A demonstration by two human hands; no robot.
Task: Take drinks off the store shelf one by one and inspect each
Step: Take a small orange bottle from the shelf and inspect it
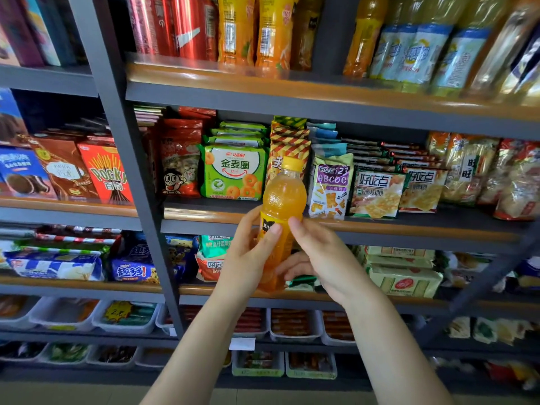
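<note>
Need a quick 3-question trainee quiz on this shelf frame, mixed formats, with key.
1. True or false: the orange juice bottle has its yellow cap on.
2. Which hands hold the bottle?
A. left hand only
B. right hand only
C. both
3. Fill in: the red cans stand on the ____ shelf in view, left of the shelved orange bottles.

Key
1. True: the cap sits on the neck.
2. C: the left hand grips the label area and the right hand's fingers curl round the other side.
3. Top.
</note>
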